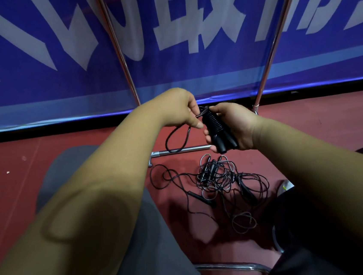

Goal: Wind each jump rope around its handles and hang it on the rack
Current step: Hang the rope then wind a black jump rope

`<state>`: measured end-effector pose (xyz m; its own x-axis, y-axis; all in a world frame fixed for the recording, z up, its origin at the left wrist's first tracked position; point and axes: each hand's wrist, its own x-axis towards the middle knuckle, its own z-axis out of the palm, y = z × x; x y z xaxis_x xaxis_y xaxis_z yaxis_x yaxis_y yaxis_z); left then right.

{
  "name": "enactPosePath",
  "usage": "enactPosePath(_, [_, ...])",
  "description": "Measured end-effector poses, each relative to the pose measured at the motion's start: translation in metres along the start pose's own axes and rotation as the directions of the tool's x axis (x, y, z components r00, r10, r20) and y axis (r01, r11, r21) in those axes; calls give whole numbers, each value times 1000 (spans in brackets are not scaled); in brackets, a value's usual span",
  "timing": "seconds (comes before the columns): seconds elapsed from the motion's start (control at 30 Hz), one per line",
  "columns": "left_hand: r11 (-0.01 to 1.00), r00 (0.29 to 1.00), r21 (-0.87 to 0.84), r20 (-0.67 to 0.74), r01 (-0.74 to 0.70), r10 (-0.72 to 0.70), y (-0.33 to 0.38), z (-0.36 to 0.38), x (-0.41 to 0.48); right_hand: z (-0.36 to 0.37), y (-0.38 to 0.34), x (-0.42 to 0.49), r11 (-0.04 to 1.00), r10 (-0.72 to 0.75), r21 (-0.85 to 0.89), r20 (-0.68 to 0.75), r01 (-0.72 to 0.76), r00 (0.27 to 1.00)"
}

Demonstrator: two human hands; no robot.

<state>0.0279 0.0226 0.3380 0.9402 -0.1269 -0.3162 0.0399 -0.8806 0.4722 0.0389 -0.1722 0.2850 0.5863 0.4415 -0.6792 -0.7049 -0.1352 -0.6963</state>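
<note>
Grey, smooth trouser cloth (161, 251) covers the person's left leg at the nearest edge of the view, and a curved chrome tube (232, 266) shows low between the knees. Beyond it, on the matt red floor (10, 155), lies a tangled heap of ropes (223, 182): thin, glossy black and pale cords looped over one another, with several slim black grips poking out of the knot. Both bare forearms reach forward above this heap. The right hand (238, 129) is wrapped round the two black handles (227, 142) of one jump rope, holding them side by side with their rounded butt ends pointing toward the camera; their upper length is ridged crosswise, seemingly by close turns of the cord (213, 122). The left hand (180, 110) pinches that cord between thumb and fingertips just beside the far end of the handles, and a slack loop of it droops below the hand, over the floor. Behind the hands stands the rack (182, 150), made of polished round metal tube: a low bar lies on the floor, and two uprights rise and splay apart toward the top of the view. Farthest back hangs a blue fabric banner (191, 69) with large white characters and a paler blue band along its lower edge.
</note>
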Motion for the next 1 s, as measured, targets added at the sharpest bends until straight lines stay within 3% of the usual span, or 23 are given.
enactPosePath(0.2, [980, 985, -180, 159, 88, -59, -4, 8, 0, 2, 2, 0, 1000, -23, -11, -22, 22, 1000])
enactPosePath(0.37, [869, 971, -474, 237, 144, -31, -6, 5, -1, 1, 1, 0, 998, -63, -3, -85, 63, 994])
enactPosePath(0.5, [930, 976, -340, 207, 143, -74, -9, 4, -1, 1, 0, -2, 996, -67, -57, -93, 62, 993])
enactPosePath(0.67, [998, 998, 21, 5, 55, -55, -8, 4, 2, 4, 1, -2, 992, -91, -100, -84, 82, 992])
enactPosePath(1.0, [999, 998, -5, 51, -49, 49, -12, -5, 1, -4, -16, -13, 993, -79, -89, -14, 78, 997])
